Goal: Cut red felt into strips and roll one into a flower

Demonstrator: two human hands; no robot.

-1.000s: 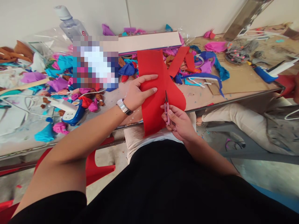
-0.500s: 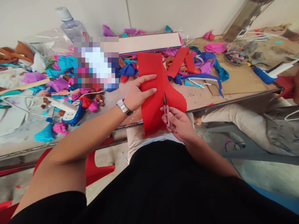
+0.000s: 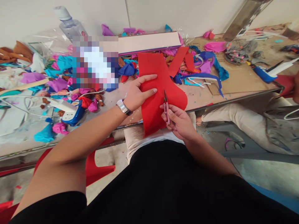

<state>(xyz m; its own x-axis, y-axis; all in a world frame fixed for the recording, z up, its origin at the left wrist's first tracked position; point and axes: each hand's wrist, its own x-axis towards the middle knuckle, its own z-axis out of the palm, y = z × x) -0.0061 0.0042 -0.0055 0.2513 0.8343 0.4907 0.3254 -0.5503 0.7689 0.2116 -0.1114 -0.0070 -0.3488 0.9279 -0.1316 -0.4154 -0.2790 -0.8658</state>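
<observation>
A red felt sheet [image 3: 154,102] lies over the table's near edge and hangs down toward my lap. My left hand [image 3: 137,93], with a metal watch on the wrist, presses flat on the sheet's left side, fingers spread. My right hand [image 3: 178,121] grips small pink thread snips [image 3: 166,107], whose blades point up into the felt at its middle. A cut red strip [image 3: 178,60] lies just beyond the sheet.
Heaps of coloured fabric scraps [image 3: 56,84] cover the table's left and back. A blue-and-white glue gun [image 3: 70,112] lies left, another [image 3: 271,71] right. A long flat box [image 3: 149,42], a bottle [image 3: 70,25] and cardboard [image 3: 235,79] lie behind. Another person's legs [image 3: 235,121] are at right.
The snips have edged slightly further up into the red felt, and the felt's right flap has shifted a little. My left hand stays in place.
</observation>
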